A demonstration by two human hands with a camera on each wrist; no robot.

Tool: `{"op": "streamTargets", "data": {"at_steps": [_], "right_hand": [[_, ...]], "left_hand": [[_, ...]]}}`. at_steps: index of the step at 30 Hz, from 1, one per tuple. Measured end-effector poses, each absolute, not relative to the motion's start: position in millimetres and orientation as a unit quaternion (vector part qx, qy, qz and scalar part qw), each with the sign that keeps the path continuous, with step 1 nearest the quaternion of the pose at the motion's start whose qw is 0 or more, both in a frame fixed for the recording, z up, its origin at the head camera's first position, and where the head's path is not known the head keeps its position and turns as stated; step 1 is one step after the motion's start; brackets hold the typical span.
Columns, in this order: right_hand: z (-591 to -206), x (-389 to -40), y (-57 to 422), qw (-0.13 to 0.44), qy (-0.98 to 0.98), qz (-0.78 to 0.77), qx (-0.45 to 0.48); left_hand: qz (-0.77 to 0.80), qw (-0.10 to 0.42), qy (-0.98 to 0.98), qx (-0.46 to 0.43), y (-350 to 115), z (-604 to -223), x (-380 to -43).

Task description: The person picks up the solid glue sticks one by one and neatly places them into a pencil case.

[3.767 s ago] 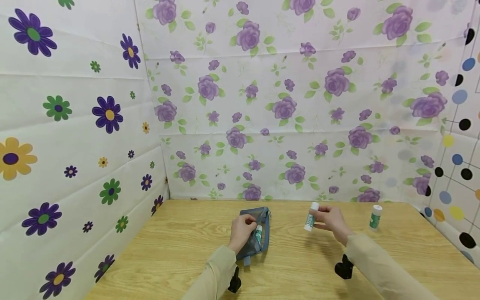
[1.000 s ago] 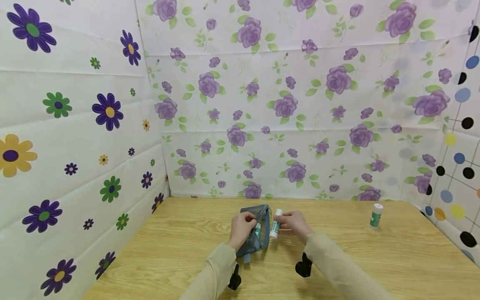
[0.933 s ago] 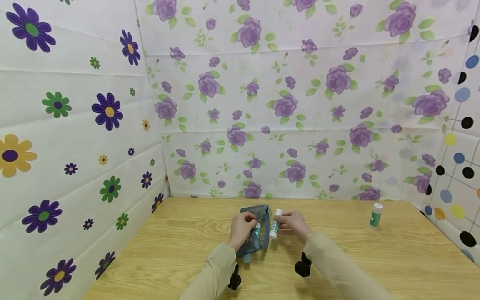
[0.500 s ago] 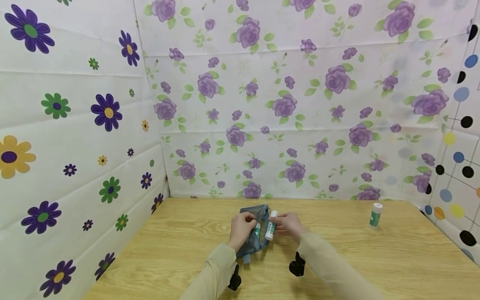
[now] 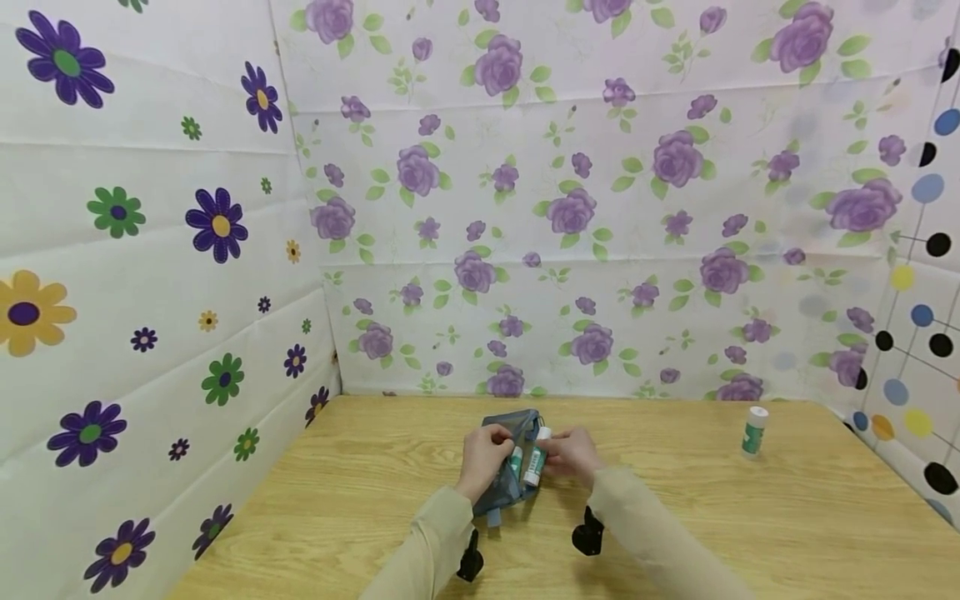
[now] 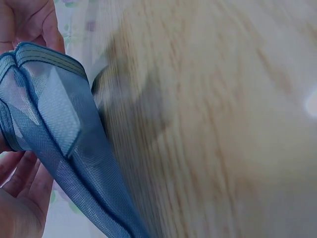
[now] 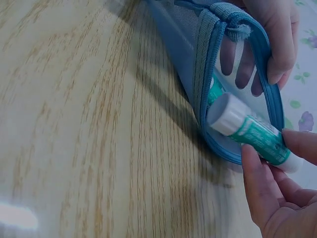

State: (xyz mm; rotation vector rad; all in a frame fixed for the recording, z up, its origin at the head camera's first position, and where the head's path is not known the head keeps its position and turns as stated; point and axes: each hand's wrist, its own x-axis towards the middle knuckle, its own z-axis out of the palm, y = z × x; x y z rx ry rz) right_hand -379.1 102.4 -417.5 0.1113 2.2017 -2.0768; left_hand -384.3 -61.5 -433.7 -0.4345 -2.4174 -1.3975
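Observation:
A blue mesh zip pouch (image 5: 498, 498) has its mouth gaping toward the right. My left hand (image 5: 482, 457) pinches the pouch's rim; in the right wrist view its thumb lies on the zip edge and its fingers show through the mesh. Between thumb and fingers, my right hand (image 5: 573, 454) grips a white and green glue stick (image 7: 257, 136), tilted, one end just within the pouch mouth. Another glue stick (image 5: 515, 461) lies inside the pouch, partly hidden by the mesh. A third glue stick (image 5: 753, 432) stands upright at the right of the table.
The wooden table (image 5: 360, 492) runs back to a flowered cloth wall (image 5: 525, 317). A patterned cloth closes off the left side (image 5: 165, 283), a dotted one the right. Black wrist mounts (image 5: 588, 533) hang below both forearms.
My right hand has carried the glue stick leftward from the table's right half to the pouch mouth. The left hand stays on the pouch, and the upright glue stick has not moved.

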Motion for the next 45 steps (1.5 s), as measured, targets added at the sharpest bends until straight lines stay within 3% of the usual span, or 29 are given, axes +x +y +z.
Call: {"op": "streamTargets", "data": {"at_steps": [45], "right_hand": [[-428, -386, 86, 0.045, 0.776, -0.626, 0.056]], "left_hand": [[-0.481, 0.166, -0.849, -0.143, -59, -435, -387]]}}
